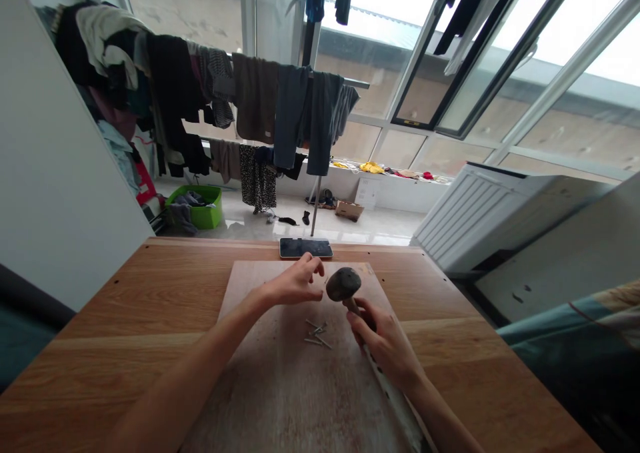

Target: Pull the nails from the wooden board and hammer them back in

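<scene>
My right hand (383,345) is wrapped round the handle of a hammer (344,285), whose dark rounded head is raised over a pale wooden board (280,386). My left hand (296,283) hovers just left of the hammer head, fingers pinched together above the board; what they pinch is too small to make out, perhaps a nail. Several loose nails (316,333) lie on the board between my two hands.
The board rests on a brown wooden table (125,333). A phone (306,247) lies flat at the table's far edge. Beyond are a clothes rack hung with garments (260,106), a green bin (197,206), a white slatted panel (480,213) and large windows.
</scene>
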`<state>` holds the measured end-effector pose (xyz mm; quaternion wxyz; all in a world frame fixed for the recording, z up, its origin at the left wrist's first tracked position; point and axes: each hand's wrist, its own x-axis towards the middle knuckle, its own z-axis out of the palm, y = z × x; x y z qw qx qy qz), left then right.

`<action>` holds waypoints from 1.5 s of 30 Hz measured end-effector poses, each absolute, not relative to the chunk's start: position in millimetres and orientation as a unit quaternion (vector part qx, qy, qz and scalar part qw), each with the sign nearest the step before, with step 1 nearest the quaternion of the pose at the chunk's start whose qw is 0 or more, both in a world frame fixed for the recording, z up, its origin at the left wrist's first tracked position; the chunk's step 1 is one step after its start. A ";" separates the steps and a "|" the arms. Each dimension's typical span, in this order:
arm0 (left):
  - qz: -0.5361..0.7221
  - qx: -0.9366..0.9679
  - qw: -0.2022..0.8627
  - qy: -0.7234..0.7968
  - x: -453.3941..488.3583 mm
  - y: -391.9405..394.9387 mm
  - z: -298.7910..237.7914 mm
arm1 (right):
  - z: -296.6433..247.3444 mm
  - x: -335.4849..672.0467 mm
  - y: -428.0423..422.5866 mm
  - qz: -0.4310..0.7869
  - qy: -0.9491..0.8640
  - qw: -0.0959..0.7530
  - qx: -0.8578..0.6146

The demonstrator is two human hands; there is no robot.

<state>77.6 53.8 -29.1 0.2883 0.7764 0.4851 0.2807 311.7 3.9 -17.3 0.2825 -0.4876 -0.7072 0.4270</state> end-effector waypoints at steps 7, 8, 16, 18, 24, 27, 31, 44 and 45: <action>0.064 0.850 0.257 0.456 76.5 26.9 3.7 | -28.3 314.5 3.8 0.425 -0.707 0.279 -0.491; 0.070 0.853 0.256 0.449 80.7 25.2 2.1 | -28.5 314.7 4.4 0.431 -0.705 0.277 -0.490; 0.117 0.843 0.252 0.462 79.4 27.7 3.1 | -28.0 313.0 5.1 0.452 -0.692 0.288 -0.484; 0.123 0.833 0.216 0.495 70.7 33.2 4.6 | -28.2 312.5 4.9 0.448 -0.693 0.289 -0.485; 0.205 0.808 0.165 0.527 59.4 50.4 -10.2 | -27.6 313.1 4.2 0.447 -0.694 0.282 -0.488; 0.215 0.818 0.165 0.507 61.6 53.5 -18.6 | -26.7 313.7 4.0 0.447 -0.694 0.279 -0.491; 0.210 0.827 0.143 0.501 65.0 51.5 -20.3 | -28.0 314.1 4.7 0.443 -0.697 0.277 -0.492; 0.367 0.767 0.233 0.472 69.0 59.0 -53.2 | -28.4 314.1 3.4 0.456 -0.684 0.289 -0.491; 0.373 0.762 0.240 0.472 68.8 59.8 -56.8 | -27.8 314.2 3.4 0.469 -0.677 0.289 -0.489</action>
